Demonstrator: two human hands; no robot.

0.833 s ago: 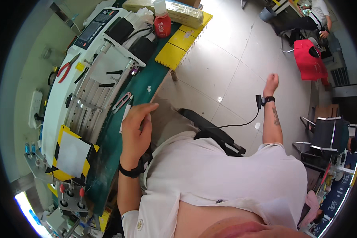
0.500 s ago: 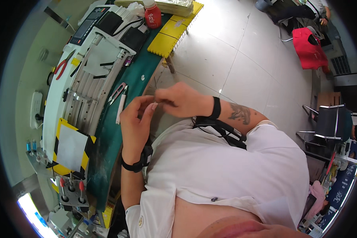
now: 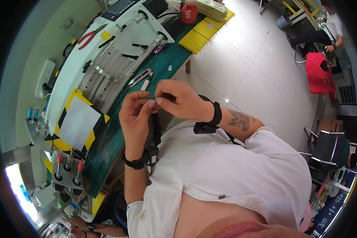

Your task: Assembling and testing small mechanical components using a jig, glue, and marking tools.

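My left hand (image 3: 135,112) and my right hand (image 3: 179,100) meet in front of my chest, near the table edge. Thumb and fingers are pinched on each, and the fingertips touch or nearly touch. Whatever lies between them is too small or hidden to name. Just beyond my left fingers, a white pen-like tool (image 3: 145,85) with a dark tip rests on the green table mat (image 3: 116,137). Beside it lie small snips (image 3: 140,77) with pinkish handles. A small white piece (image 3: 170,68) sits farther along the mat.
A white machine (image 3: 73,75) with metal rails runs along the table's left side, red-handled pliers (image 3: 87,39) on top. Nearby are a striped yellow-black frame (image 3: 78,119), red-tipped clamps (image 3: 80,166), a red bottle (image 3: 189,12) and yellow trays (image 3: 204,33). Another person (image 3: 333,29) sits far right.
The view has shifted, so the table and machine sit farther right and tilt differently. My right hand, blurred before, is now sharper, its fingertips still against my left ones.
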